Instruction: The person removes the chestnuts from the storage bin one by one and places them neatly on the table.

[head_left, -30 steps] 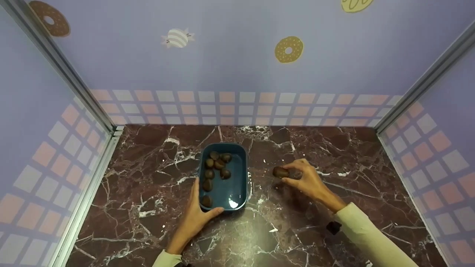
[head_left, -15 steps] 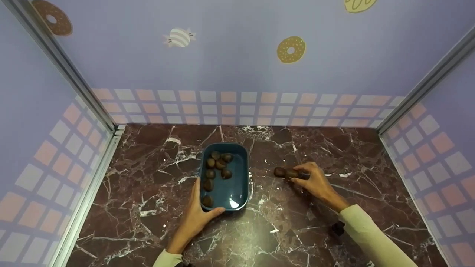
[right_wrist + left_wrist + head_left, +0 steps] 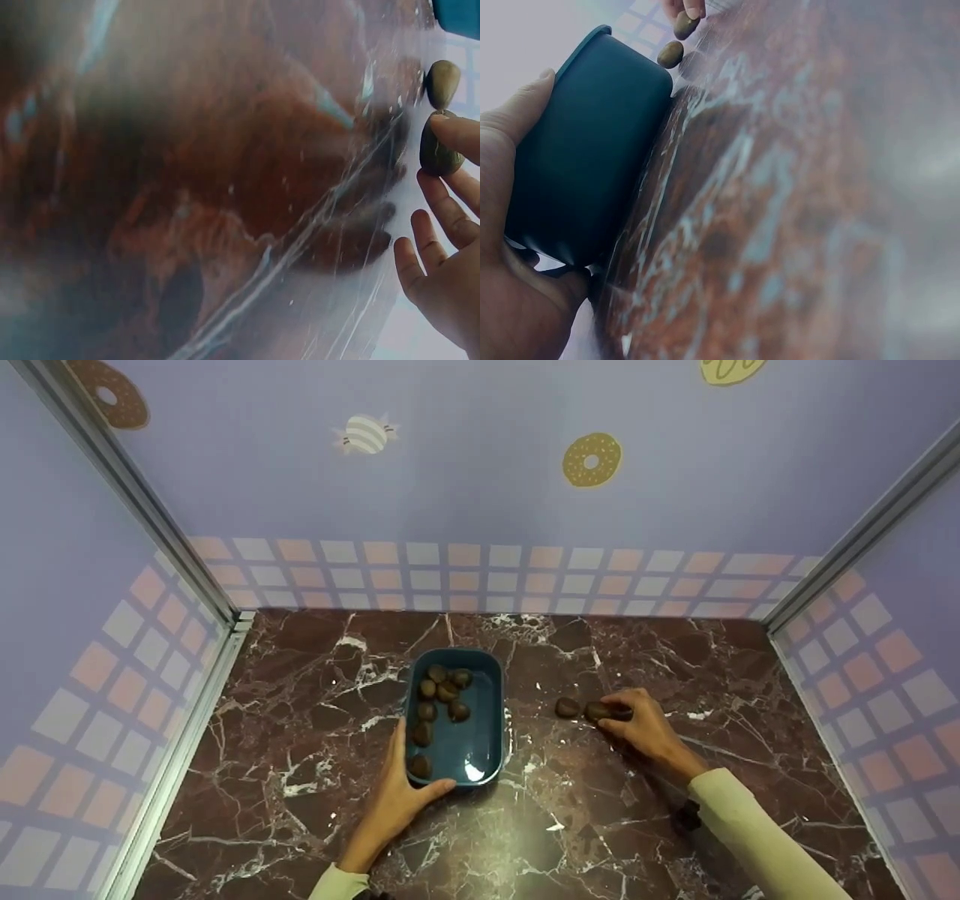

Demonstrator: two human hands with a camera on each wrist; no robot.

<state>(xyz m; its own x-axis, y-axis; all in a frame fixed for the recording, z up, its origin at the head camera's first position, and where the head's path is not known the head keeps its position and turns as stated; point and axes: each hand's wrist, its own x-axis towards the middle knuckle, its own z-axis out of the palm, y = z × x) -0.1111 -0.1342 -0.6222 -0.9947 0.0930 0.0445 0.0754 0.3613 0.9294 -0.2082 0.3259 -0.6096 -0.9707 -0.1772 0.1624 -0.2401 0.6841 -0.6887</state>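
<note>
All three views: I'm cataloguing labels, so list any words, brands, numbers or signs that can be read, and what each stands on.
None: no readable text shows on the blue container, the brown pieces or the tabletop.
The back wall shows pictures, such as a doughnut and a wrapped sweet, but no lettering.

In the head view the light is rather dim and soft. A pale glare lies on the dark red-brown, white-veined marble-look table point(image 3: 525, 840) between the forearms, and one hard white spot shines inside the blue rectangular container point(image 3: 469, 735), near the thumb of the left hand point(image 3: 396, 802) – this suggests light from above. Below the right hand point(image 3: 641, 735) falls a soft shadow. The lavender side walls point(image 3: 60, 510) lean outward, as with a wide lens. In the left wrist view, background beyond the thumb is washed out; in both wrist views, much of the table is blurred.
</note>
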